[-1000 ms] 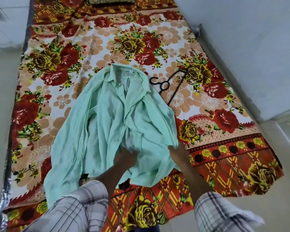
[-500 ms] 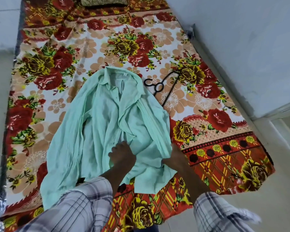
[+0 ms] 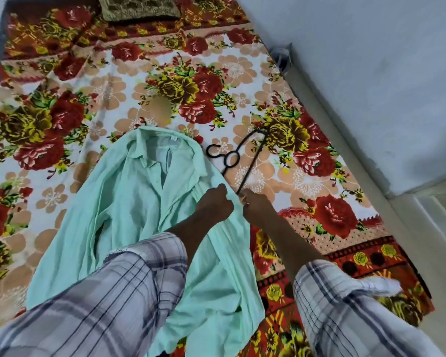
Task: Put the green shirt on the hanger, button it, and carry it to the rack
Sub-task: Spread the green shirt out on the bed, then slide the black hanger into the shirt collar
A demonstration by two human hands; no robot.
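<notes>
the task is barely begun: the green shirt [image 3: 129, 202] lies spread on its back on the floral bedsheet [image 3: 165, 99], collar [image 3: 150, 150] toward 12 o'clock, front open and not buttoned, with nothing inside it. at about 3 o'clock of the shirt's chest the left hand [image 3: 214, 204] sits on the cloth's edge, its fingers curled into the fabric and gripping it. just beside it, toward 3 o'clock, the right hand [image 3: 256, 206] has its fingers curled in too, but i cannot tell whether they pinch the shirt's edge, the end of the hanger's bar or nothing. the black hanger [image 3: 231, 159] lies flat on the sheet at about 2 o'clock of the collar, its hook toward the shirt and one arm running under the cloth's edge near the hands. so hanging, buttoning and the walk to the rack are all left, and no rack is in view. against the earlier frame, both hands have left the hem at 6 o'clock and climbed to the shoulder side, close to the hanger, and sit nearer each other; shirt and hanger lie much as they did.
</notes>
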